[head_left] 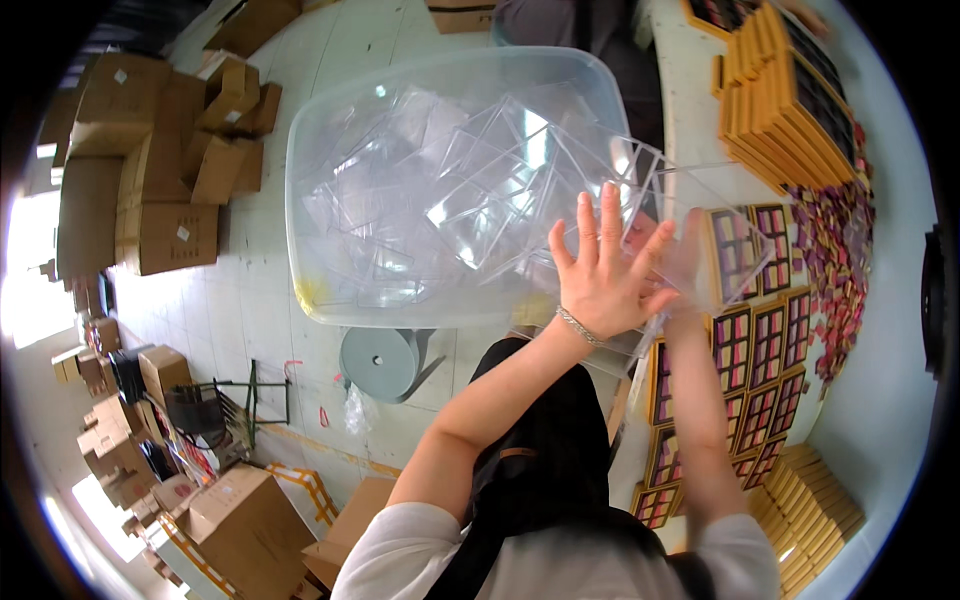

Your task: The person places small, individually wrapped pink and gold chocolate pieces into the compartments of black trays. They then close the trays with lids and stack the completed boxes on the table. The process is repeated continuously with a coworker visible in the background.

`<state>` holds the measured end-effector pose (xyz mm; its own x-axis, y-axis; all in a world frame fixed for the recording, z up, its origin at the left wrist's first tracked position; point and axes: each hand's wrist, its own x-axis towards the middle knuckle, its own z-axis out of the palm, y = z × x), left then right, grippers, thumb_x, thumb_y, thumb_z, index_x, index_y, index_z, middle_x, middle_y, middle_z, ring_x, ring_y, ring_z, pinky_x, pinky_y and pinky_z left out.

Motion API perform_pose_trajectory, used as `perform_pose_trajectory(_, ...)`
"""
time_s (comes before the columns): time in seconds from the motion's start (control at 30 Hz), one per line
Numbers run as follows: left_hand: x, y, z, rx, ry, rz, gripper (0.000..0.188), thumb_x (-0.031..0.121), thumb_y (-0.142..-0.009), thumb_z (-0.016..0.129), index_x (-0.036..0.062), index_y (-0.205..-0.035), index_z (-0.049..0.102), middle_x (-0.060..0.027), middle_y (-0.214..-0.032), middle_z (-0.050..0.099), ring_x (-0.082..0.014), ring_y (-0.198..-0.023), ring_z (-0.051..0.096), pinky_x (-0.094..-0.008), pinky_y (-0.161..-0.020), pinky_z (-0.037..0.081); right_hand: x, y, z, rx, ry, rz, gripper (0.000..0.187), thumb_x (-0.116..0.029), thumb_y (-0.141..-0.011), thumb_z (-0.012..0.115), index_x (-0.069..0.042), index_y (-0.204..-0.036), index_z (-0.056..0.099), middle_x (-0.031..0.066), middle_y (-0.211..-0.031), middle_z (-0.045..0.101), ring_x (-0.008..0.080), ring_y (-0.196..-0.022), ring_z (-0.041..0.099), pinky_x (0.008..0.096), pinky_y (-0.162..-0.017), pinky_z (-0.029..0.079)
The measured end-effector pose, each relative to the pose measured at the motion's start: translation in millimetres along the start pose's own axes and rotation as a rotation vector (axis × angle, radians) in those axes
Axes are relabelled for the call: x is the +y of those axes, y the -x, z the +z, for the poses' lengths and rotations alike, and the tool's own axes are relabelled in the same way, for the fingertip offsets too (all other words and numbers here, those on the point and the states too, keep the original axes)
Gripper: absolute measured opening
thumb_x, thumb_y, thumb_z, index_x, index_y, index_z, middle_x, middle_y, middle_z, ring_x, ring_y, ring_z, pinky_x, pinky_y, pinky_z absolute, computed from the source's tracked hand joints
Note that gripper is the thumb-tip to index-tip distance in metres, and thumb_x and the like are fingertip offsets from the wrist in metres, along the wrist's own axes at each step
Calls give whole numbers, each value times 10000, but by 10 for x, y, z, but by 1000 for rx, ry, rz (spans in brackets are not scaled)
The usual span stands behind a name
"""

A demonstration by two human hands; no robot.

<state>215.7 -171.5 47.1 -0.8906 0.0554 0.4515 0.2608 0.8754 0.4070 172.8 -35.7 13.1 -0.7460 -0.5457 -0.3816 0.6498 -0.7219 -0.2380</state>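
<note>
A: Starting at the hands, what is hard to make out?

B: The right hand (pixel 684 258) is blurred and partly behind clear plastic panels (pixel 738 268), so whether it grips them cannot be told. The left hand (pixel 606 285) is sharper, its back toward the viewer, its palm hidden.

A: What are the panels like?

B: Glossy, thin and squarish, with pale, bright edges. They overlap around the 2 hands, between a bin (pixel 293 215) and a table (pixel 684 105); their number is hard to tell.

A: How open is the left hand?

B: Released, with fingers spread wide over the panels; whether the palm presses on them is hidden. A silver chain bracelet (pixel 580 326) circles the wrist.

A: And farther out?

B: The bin is translucent plastic with rounded corners, holding a jumble of clear pieces (pixel 400 200) whose outlines merge in glare. On the table are gold-rimmed trays (pixel 735 345) with pink contents, a stack of gold-edged frames (pixel 775 115) and a heap of small purple bits (pixel 845 250). Another person (pixel 570 22), in dark clothing, is cut off at the upper edge. Leftward stand a round grey stool (pixel 376 362) and matte brown cardboard boxes (pixel 165 235).
</note>
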Motion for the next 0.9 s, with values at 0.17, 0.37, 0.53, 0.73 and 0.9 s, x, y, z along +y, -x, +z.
perform_pose_trajectory(0.17,284,-12,-239,-154,-71,163,758,612,-575,714,359,-1277,581,-258,-1486,300,-447,-1268,410,-591,-939,295,207,327,-13,28,-140,-95,1045,-835,-819,237,41,-1365,402,227,-1400,425,349,-1311,396,484,-1077,329)
perform_pose_trajectory(0.37,1257,-7,-360,-184,-82,456,693,579,-623,705,347,-1266,590,-257,-1479,323,-457,-1228,460,-617,-904,334,-96,1264,-220,-252,-371,-400,978,-803,-836,281,26,-1335,423,215,-1366,454,336,-1280,431,490,-1059,355)
perform_pose_trajectory(0.53,2572,-16,-2,-323,168,805,693,589,-683,672,362,-1323,532,-248,-1509,264,-469,-1280,389,-658,-936,301,-720,2491,-562,46,-337,-860,915,-764,-858,321,7,-1340,417,200,-1352,466,322,-1267,445,485,-1043,380)
perform_pose_trajectory(0.73,4083,-672,911,-302,501,1096,679,542,-698,690,350,-1328,527,-270,-1494,257,-482,-1290,337,-666,-911,305,-2050,3447,-1216,327,-267,-1263,842,-717,-884,370,-15,-1347,411,182,-1336,479,305,-1250,462,480,-1023,410)
perform_pose_trajectory(0.9,4964,-1182,1999,-207,564,1189,612,555,-745,646,347,-1311,544,-279,-1467,293,-485,-1265,377,-660,-910,318,-3213,3791,-2089,26,-192,-1367,809,-694,-897,396,-23,-1349,405,174,-1332,482,306,-1243,468,483,-1013,424)
